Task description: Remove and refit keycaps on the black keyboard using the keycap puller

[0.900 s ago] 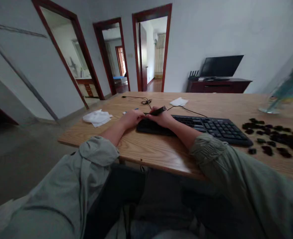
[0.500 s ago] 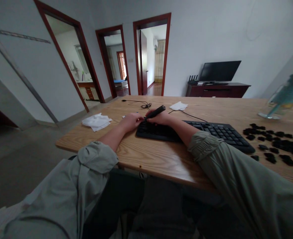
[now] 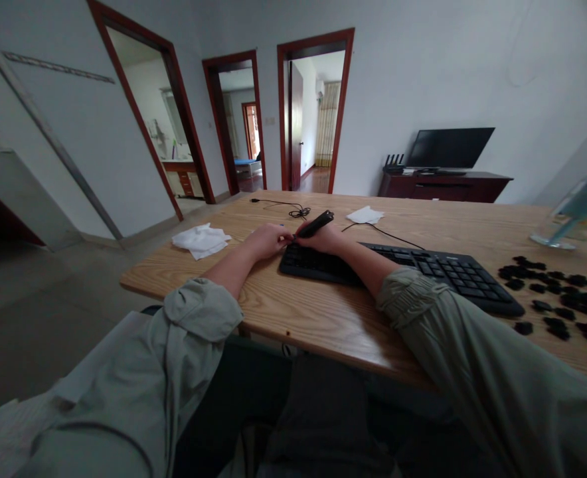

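- Slanting up and away to the right, a black pen-shaped tool (image 3: 315, 224) is being held in the right hand (image 3: 325, 240). The grip is being kept closed around its lower part, and its upper end is sticking out above the knuckles.
- The tool's lower tip is being pointed down at the far left corner of the black keyboard (image 3: 423, 269). Whether the tip is touching a key cannot be told.
- The left hand (image 3: 267, 240) is being rested just beside the right, at the keyboard's left end, with the fingers curled. Its fingertips are being held close to the tool's tip, but whether this grip is closed on anything cannot be told.
- The keyboard is being carried flat on the wooden tabletop (image 3: 318, 315), and the right forearm is being laid across its left half.
- Loose black keycaps (image 3: 557, 292) are lying scattered on the tabletop to the right of the keyboard, well apart from both hands.
- A crumpled white tissue (image 3: 201, 239) is lying left of the left hand, a second tissue (image 3: 366, 214) is lying beyond the right hand, and a thin black cable (image 3: 293, 211) is lying coiled behind the hands.
- A blurred clear bottle (image 3: 580, 212) is standing at the far right edge.
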The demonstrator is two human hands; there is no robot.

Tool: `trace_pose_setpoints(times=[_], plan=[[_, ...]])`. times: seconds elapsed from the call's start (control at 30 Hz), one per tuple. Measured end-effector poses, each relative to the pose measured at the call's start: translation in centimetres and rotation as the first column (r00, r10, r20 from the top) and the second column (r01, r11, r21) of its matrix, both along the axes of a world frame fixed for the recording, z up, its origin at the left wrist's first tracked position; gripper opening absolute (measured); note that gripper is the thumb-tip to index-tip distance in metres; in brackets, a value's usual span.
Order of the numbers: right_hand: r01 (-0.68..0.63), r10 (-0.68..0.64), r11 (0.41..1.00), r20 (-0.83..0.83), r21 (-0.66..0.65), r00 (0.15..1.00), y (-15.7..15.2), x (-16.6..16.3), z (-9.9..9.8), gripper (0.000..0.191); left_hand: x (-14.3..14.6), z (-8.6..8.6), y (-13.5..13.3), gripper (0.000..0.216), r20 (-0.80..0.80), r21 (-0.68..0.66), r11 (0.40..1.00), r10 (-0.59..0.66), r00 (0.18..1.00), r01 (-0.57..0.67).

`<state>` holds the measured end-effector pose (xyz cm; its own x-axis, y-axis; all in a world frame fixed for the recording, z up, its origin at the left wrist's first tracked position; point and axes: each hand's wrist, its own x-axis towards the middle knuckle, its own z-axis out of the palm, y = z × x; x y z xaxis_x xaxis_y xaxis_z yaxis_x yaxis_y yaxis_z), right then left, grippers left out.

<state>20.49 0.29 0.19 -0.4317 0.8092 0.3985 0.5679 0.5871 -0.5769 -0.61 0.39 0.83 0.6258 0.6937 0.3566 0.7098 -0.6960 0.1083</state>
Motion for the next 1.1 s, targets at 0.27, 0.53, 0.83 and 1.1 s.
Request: trace_pose_setpoints(times=[0.27, 0.53, 0.83, 1.1], plan=[[0.054, -0.050, 0.997, -0.083, 0.053, 0.995, -0.3, 0.3, -1.2, 0.015, 1.0, -0.1, -0.9, 0.028, -0.002, 0.094, 0.995, 0.013, 1.000, -0.013], [0.003, -0.027, 0.996, -0.278, -0.085, 0.960, 0.6, 0.6, -1.4, 0.031, 1.2, 0.2, -1.8, 0.023, 0.021, 0.080, 0.997, 0.013, 1.000, -0.014], [-0.057, -0.062, 0.951, -0.368, -0.304, 0.928, -1.4, 1.1, -0.1, 0.016, 1.9, 0.4, -2.4, 0.018, 0.089, 0.083, 0.994, 0.064, 0.994, -0.072], [0.014, -0.157, 0.948, -0.430, -0.319, 0.889, -1.9, 1.5, -0.6, 0.022, 0.1, -0.2, -3.3, 0.028, 0.082, -0.037, 0.999, -0.004, 0.997, 0.007]])
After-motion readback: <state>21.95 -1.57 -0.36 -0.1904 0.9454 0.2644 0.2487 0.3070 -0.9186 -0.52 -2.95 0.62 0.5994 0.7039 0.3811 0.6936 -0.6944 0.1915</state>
